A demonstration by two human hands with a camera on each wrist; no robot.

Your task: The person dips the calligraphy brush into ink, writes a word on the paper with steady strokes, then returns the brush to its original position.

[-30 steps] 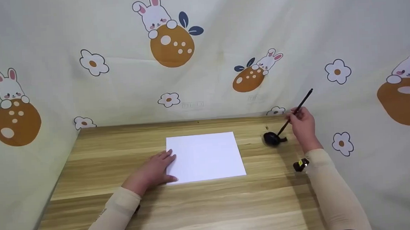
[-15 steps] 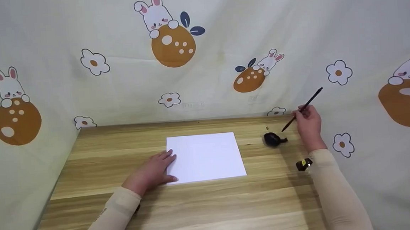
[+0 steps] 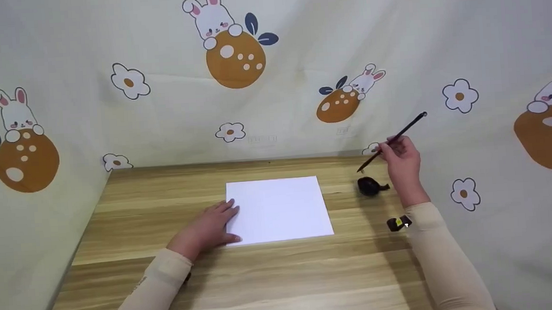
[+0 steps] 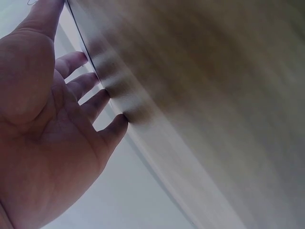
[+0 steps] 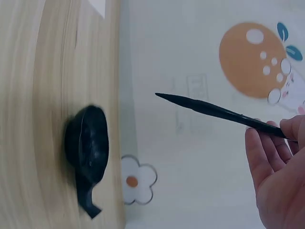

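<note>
A blank white sheet of paper (image 3: 279, 210) lies on the wooden table. My left hand (image 3: 206, 231) rests on its left edge, fingers spread; the left wrist view shows that palm and several fingertips touching down. Up at the table's back right, my right hand (image 3: 403, 166) pinches a dark ink brush (image 5: 214, 109) between thumb and fingers. Its pointed black tip hangs in the air, tilted down to the left. Just below the tip in the head view stands a small black ink dish (image 5: 90, 143) with a short curved handle, apart from the brush.
A pale curtain (image 3: 168, 118) printed with rabbits, oranges and flowers borders the table at the back and sides. Strapped at the right wrist is a small black device (image 3: 397, 223) with a yellow mark. Bare wood of the table (image 3: 283, 279) stretches in front of the paper.
The brush tip has left the ink dish and risen. My right hand swung slightly right, then came back left with the brush above the dish. My left hand has stayed on the paper.
</note>
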